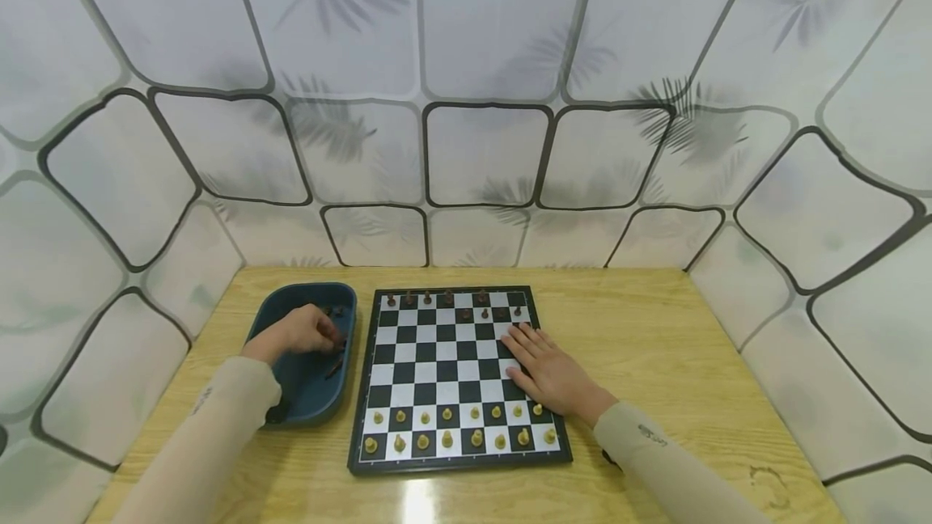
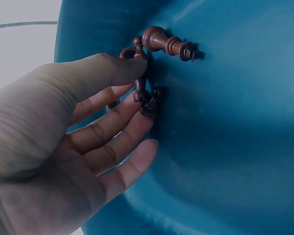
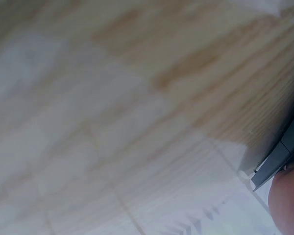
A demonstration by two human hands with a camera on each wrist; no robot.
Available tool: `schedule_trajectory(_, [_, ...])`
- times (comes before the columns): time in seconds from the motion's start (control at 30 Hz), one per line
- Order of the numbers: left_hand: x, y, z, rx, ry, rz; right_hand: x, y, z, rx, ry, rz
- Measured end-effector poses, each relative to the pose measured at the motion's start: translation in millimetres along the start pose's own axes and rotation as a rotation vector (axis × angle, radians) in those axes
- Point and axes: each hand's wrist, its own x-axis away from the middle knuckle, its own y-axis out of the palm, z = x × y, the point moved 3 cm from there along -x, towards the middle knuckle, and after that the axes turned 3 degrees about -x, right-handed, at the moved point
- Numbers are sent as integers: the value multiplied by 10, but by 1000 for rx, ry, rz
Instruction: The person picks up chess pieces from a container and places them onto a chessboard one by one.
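Observation:
Inside the blue bin [image 1: 309, 403], my left hand [image 1: 313, 330] pinches a dark brown chess piece [image 2: 140, 83] between thumb and fingers. Which piece it is cannot be told, as the thumb covers part of it. A small dark piece [image 2: 152, 104] lies against the fingertips, and a longer brown chess piece [image 2: 169, 45] lies on its side just beyond the thumb. My right hand [image 1: 546, 370] rests flat, fingers straight, on the right edge of the chessboard [image 1: 437, 362]. Only a bit of that hand [image 3: 289, 200] shows in the right wrist view, beside the board's dark edge.
Two rows of yellow pieces [image 1: 447, 438] stand along the board's near side. Several brown pieces [image 1: 448, 297] stand at its far side. Board and bin sit on a wooden table [image 1: 626, 322], with patterned white walls [image 1: 480, 152] behind and at both sides.

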Motion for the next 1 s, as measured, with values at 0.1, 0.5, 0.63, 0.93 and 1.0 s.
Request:
schedule_trajectory(0.1, [-2, 5, 5, -15, -3, -4, -2, 1, 0, -1, 0, -1])
schedule_trajectory(0.5, [24, -20, 16, -11, 19, 33, -5, 5, 9, -3, -6, -1])
schedule_trajectory(0.63, [29, -43, 9, 9, 28, 63, -3, 11, 17, 3, -4, -1])
schedule_trajectory(0.93, [12, -57, -16, 77, -25, 131, -7, 23, 28, 5, -7, 10])
schedule_trajectory(1.0, [7, -64, -24, 84, -32, 146, -7, 24, 31, 5, -8, 13])
